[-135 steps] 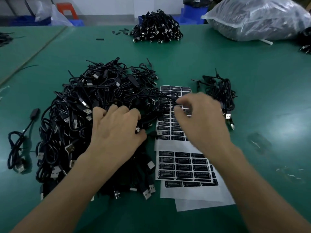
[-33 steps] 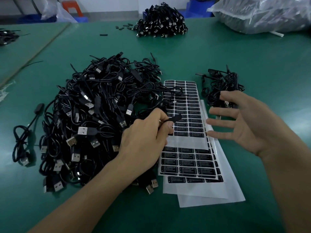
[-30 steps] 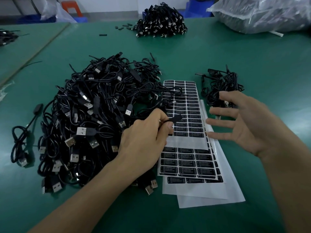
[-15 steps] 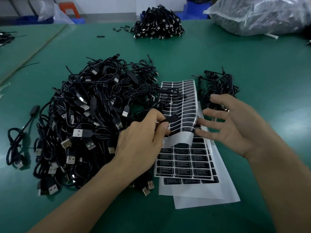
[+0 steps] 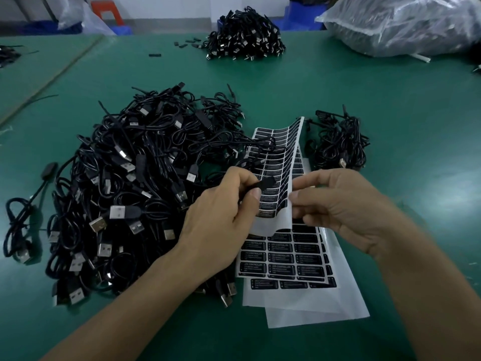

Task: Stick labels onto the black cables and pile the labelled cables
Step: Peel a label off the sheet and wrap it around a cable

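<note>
A big heap of black USB cables (image 5: 135, 183) lies on the left of the green table (image 5: 390, 113). My left hand (image 5: 221, 217) pinches the small black block of one cable (image 5: 265, 184) above the label sheets. My right hand (image 5: 338, 207) pinches the right edge of the top label sheet (image 5: 273, 162), whose edge curls up off the table. More sheets of black labels (image 5: 289, 259) lie flat underneath. A small pile of black cables (image 5: 338, 144) sits to the right of the sheets.
Another cable pile (image 5: 244, 40) lies at the far middle of the table. A clear plastic bag of goods (image 5: 406, 24) sits at the far right. One loose cable (image 5: 20, 220) lies left of the heap. Small black bits (image 5: 154, 55) are scattered at the back.
My right hand went from spread open beside the sheets to pinching the top sheet's edge and lifting it. My left hand keeps holding the cable block.
</note>
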